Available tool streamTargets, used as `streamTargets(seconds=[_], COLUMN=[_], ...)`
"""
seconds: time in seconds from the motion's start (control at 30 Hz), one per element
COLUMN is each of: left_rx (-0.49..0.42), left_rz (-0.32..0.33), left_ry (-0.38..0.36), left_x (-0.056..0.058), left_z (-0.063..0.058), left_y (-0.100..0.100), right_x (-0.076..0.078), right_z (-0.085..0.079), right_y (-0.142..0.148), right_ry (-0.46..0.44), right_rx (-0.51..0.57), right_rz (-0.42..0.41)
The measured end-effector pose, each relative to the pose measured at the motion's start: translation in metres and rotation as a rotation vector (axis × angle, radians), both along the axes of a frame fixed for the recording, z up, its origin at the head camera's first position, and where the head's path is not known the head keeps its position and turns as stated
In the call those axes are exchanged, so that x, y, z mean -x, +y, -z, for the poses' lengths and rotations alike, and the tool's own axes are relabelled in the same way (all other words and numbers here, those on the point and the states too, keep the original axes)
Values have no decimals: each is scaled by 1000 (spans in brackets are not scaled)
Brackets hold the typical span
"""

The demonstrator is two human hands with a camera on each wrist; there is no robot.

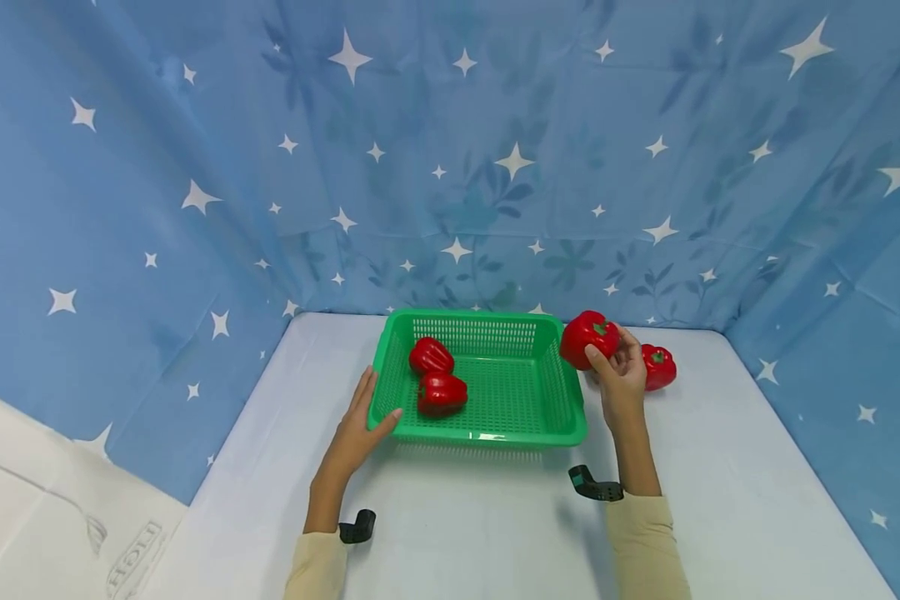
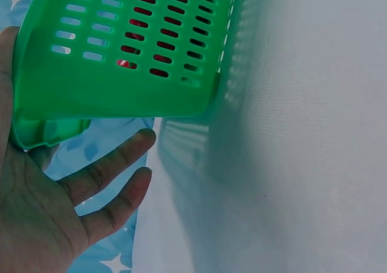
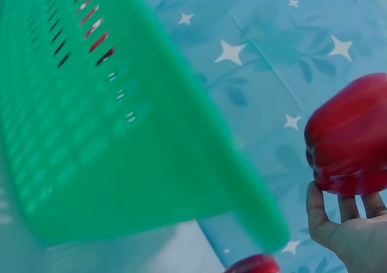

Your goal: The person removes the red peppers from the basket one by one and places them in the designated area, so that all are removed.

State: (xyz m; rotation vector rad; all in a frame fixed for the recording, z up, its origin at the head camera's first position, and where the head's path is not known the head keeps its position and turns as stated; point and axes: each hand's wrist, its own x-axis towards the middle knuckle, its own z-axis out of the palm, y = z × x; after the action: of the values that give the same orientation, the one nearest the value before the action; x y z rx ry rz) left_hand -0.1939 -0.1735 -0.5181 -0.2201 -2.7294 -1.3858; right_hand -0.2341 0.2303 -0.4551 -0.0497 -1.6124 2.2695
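My right hand (image 1: 621,371) holds a red bell pepper (image 1: 587,337) up at the basket's right rim, thumb on the near side. In the right wrist view the fingers (image 3: 317,208) support this bell pepper (image 3: 351,137) from below. My left hand (image 1: 356,433) rests at the left end of the green plastic basket (image 1: 480,437), thumb over the near corner. In the left wrist view its other fingers (image 2: 115,164) spread straight beside the basket wall (image 2: 115,98). Inside the basket lie two red bell peppers, one behind (image 1: 431,356) and one in front (image 1: 442,394).
Another red bell pepper (image 1: 658,367) lies on the white table (image 1: 495,533), right of the basket and partly behind my right hand. A blue curtain with white stars (image 1: 457,167) borders the table at the back and sides.
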Motion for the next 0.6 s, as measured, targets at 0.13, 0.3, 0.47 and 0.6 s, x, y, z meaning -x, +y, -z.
streamTargets(seconds=[0.13,0.3,0.47,0.6], left_rx=[-9,-1,2,4], left_rz=[-5,-6,1,1], left_ry=[-13,0,11,-2], left_x=[-4,-5,-3,-1], left_z=[5,6,4,2], left_y=[2,2,0,-1], right_x=[-11,-21,-31,-36], right_z=[11,26,45,62], right_y=[7,13,18,24], right_ry=[-17,-18,-60,-142], right_rx=[-53,-148,-229,-265], right_rz=[54,149,225,273])
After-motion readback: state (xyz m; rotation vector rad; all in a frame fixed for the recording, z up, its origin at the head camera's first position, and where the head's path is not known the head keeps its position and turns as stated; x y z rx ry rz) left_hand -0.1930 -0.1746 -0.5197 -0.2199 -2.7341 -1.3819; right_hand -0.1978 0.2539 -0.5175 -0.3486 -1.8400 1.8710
